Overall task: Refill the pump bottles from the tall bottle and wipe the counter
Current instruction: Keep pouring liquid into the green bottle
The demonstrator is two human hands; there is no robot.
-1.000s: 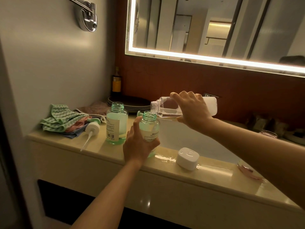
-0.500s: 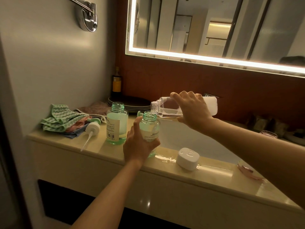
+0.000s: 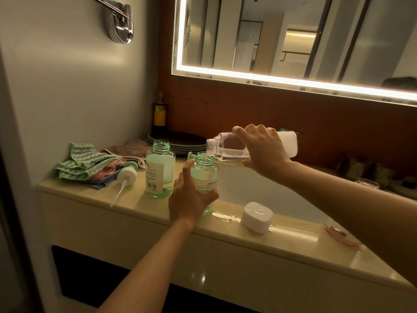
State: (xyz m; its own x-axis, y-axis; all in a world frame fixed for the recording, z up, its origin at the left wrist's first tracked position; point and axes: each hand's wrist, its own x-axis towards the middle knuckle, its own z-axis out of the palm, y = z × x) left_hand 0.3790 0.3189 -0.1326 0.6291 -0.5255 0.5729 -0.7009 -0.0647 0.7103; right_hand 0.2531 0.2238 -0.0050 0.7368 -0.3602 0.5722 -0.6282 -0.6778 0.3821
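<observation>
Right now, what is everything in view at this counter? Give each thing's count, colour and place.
held pump bottle: 1, green, open, near the front of the counter
tall bottle: 1, clear, tilted, mouth over the held pump bottle
standing pump bottle: 1, green, open, left of the held one
pump head: 1, white, lying on the counter, left
cap: 1, white, front edge beside the wet patch
cloths: pile, green, pink and blue, left end
plates: stack, dark, at the back
corner bottle: 1, dark, yellow label, back corner
mirror: 1, lit edge, wall
left hand: 1, grips the held pump bottle
right hand: 1, holds the tall bottle
</observation>
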